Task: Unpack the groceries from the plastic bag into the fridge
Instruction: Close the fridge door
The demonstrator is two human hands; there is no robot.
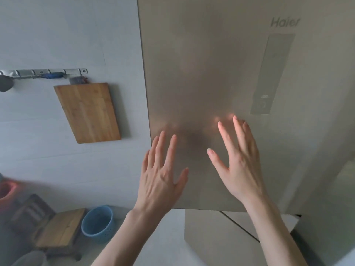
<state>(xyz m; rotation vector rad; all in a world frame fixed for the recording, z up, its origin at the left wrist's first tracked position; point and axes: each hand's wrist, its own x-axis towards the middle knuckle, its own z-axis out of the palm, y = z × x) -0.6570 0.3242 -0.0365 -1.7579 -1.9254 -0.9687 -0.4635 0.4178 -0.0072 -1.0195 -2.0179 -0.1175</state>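
A tall champagne-coloured fridge [211,64] fills the right half of the view, its upper door closed, with a control panel [272,73] at its upper right. My left hand [161,175] and my right hand [238,160] are raised side by side in front of the lower part of that door, fingers straight and spread, palms toward the metal. Their reflections glow faintly on the door just above the fingertips. Whether the fingertips touch the door I cannot tell. Neither hand holds anything. No plastic bag or groceries are in view.
A wooden cutting board [88,112] hangs from a metal hook rail [44,72] on the grey tiled wall at the left. Below stand a blue perforated basket [98,221], a small wooden stool [61,227] and a blurred red item [7,191]. The fridge's lower door [221,237] shows beneath.
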